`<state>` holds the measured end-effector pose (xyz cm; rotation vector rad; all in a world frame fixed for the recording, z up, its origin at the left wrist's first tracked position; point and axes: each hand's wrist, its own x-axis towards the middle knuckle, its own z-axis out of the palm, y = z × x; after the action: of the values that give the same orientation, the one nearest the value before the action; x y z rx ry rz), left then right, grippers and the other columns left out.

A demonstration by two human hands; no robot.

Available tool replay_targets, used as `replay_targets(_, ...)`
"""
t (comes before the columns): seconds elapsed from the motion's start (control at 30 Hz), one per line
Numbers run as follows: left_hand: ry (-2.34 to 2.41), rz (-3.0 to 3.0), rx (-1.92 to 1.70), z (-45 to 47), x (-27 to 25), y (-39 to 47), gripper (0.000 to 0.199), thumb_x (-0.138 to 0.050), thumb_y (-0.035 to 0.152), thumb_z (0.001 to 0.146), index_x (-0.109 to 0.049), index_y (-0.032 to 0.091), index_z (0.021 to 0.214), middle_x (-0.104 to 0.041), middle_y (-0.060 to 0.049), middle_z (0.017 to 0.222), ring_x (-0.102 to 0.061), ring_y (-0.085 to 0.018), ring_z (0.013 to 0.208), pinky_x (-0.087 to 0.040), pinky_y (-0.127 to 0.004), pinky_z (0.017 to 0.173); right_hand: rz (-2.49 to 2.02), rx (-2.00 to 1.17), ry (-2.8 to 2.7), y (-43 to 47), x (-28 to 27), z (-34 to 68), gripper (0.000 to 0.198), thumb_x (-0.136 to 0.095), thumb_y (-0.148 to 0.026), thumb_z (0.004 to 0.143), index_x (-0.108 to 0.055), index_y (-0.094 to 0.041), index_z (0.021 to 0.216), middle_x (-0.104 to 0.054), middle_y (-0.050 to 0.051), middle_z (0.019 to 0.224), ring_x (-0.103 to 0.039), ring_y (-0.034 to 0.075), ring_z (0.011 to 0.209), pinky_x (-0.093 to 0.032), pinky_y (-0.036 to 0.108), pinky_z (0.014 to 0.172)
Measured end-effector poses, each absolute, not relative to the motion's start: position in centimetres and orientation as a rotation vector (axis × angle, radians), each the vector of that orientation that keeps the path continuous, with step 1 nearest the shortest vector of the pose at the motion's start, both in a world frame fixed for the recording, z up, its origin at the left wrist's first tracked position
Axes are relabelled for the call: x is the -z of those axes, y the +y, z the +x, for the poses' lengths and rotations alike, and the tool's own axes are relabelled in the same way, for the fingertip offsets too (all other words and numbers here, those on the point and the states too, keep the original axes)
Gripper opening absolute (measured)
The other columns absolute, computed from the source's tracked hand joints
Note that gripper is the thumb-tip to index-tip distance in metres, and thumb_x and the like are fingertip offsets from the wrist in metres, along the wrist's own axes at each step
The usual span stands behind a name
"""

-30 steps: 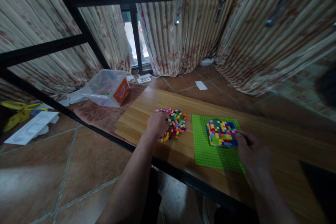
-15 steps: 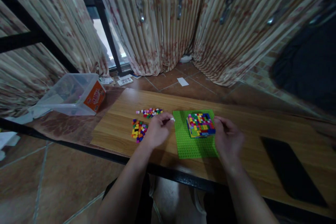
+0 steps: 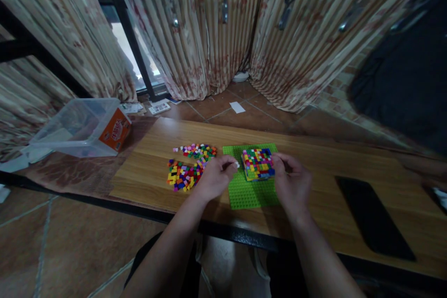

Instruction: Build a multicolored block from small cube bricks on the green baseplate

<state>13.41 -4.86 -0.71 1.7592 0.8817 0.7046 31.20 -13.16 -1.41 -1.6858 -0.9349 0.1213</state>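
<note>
My left hand is closed in a pinch on a small white toy brick, held over the left part of the green baseplate. To the right of that brick, a block built of many coloured bricks stands on the baseplate. My right hand is at the block's right edge, thumb and forefinger pressed together there. Whether those fingers grip the block or a small piece is hidden. Loose coloured bricks lie left of my left hand, which covers part of them. Another group of loose bricks lies behind.
A clear plastic box with an orange label stands beyond the left end of the wooden table. On the right lies a flat black slab. A dark metal bar runs along the near edge.
My left hand has moved right with the white brick, from the baseplate's left edge toward the built block. My right hand stays at the block's right edge. The whole view has shifted slightly.
</note>
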Motion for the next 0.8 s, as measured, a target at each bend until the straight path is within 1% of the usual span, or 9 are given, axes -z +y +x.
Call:
replay_targets(0.1, 1.095, 1.956, -0.673, 11.9, 0.2, -4.0, 0.017, -0.051, 0.021, 0.085, -0.066, 0.017, 0.077, -0.065, -0.002, 0.07, -0.057, -0.015, 0.067, -0.04, -0.025, 0.064, -1.694, -0.132, -0.937, -13.2, 1.5, 31.3, 0.03, -0.057, -0.043, 0.086, -0.074, -0.018, 0.087, -0.074, 0.007, 0.086, -0.067, 0.022, 0.076, -0.051, 0.036, 0.074)
replay_targets(0.17, 1.308, 2.058, -0.607, 10.7, -0.2, -3.4, 0.02, -0.05, 0.02, 0.084, -0.065, 0.017, 0.071, -0.064, -0.003, 0.066, -0.056, -0.016, 0.063, -0.038, -0.026, 0.061, -1.698, -0.133, -0.942, -13.2, 1.4, 31.2, 0.03, -0.057, -0.043, 0.085, -0.074, -0.019, 0.085, -0.074, 0.007, 0.085, -0.067, 0.022, 0.076, -0.051, 0.035, 0.073)
replay_targets(0.27, 1.569, 2.161, -0.493, 9.3, -0.8, -2.5, 0.023, -0.05, 0.022, 0.085, -0.065, 0.018, 0.067, -0.062, -0.003, 0.061, -0.054, -0.016, 0.059, -0.033, -0.026, 0.058, -1.694, -0.133, -0.956, -13.2, 1.2, 31.1, 0.029, -0.057, -0.043, 0.085, -0.074, -0.019, 0.084, -0.074, 0.007, 0.085, -0.067, 0.022, 0.076, -0.051, 0.035, 0.073)
replay_targets(0.4, 1.753, 2.221, -0.338, 8.1, -1.3, -2.0, 0.024, -0.052, 0.027, 0.085, -0.065, 0.017, 0.066, -0.064, -0.005, 0.064, -0.056, -0.017, 0.063, -0.031, -0.027, 0.058, -1.712, -0.11, -0.98, -13.2, 1.1, 31.0, 0.028, -0.057, -0.042, 0.086, -0.074, -0.019, 0.084, -0.074, 0.007, 0.085, -0.067, 0.022, 0.076, -0.052, 0.036, 0.073)
replay_targets(0.47, 1.796, 2.207, -0.326, 7.7, -1.3, -1.8, 0.021, -0.054, 0.027, 0.083, -0.067, 0.017, 0.07, -0.067, -0.006, 0.068, -0.058, -0.018, 0.066, -0.032, -0.027, 0.06, -1.713, -0.104, -0.986, -13.2, 1.2, 31.0, 0.028, -0.057, -0.041, 0.086, -0.074, -0.019, 0.085, -0.074, 0.007, 0.085, -0.068, 0.022, 0.076, -0.052, 0.036, 0.073)
replay_targets(0.57, 1.837, 2.136, -0.38, 6.9, -1.2, -1.5, 0.015, -0.059, 0.026, 0.08, -0.07, 0.017, 0.08, -0.07, -0.006, 0.077, -0.061, -0.019, 0.072, -0.035, -0.027, 0.062, -1.702, -0.115, -0.98, -13.2, 1.5, 31.2, 0.027, -0.057, -0.04, 0.086, -0.074, -0.019, 0.086, -0.074, 0.007, 0.085, -0.068, 0.022, 0.077, -0.052, 0.036, 0.073)
replay_targets(0.63, 1.822, 2.059, -0.467, 6.5, -1.0, -1.3, 0.016, -0.06, 0.025, 0.078, -0.071, 0.016, 0.086, -0.071, -0.006, 0.079, -0.062, -0.019, 0.073, -0.037, -0.027, 0.063, -1.695, -0.122, -0.98, -13.2, 1.6, 31.2, 0.027, -0.057, -0.041, 0.086, -0.074, -0.019, 0.086, -0.074, 0.007, 0.086, -0.068, 0.022, 0.077, -0.052, 0.036, 0.073)
replay_targets(0.7, 1.732, 1.983, -0.594, 6.4, -0.7, -1.1, 0.018, -0.059, 0.024, 0.077, -0.071, 0.015, 0.088, -0.071, -0.005, 0.077, -0.062, -0.019, 0.071, -0.04, -0.026, 0.063, -1.687, -0.12, -0.986, -13.2, 1.6, 31.2, 0.027, -0.057, -0.041, 0.086, -0.074, -0.02, 0.086, -0.075, 0.007, 0.086, -0.068, 0.022, 0.078, -0.052, 0.037, 0.074)
replay_targets(0.8, 1.437, 1.859, -0.81, 7.3, 0.0, -1.2, 0.017, -0.056, 0.023, 0.078, -0.069, 0.016, 0.086, -0.071, -0.003, 0.078, -0.064, -0.017, 0.071, -0.046, -0.025, 0.066, -1.683, -0.111, -0.98, -13.2, 1.4, 31.2, 0.027, -0.057, -0.041, 0.086, -0.074, -0.02, 0.086, -0.075, 0.006, 0.085, -0.068, 0.022, 0.078, -0.052, 0.037, 0.074)
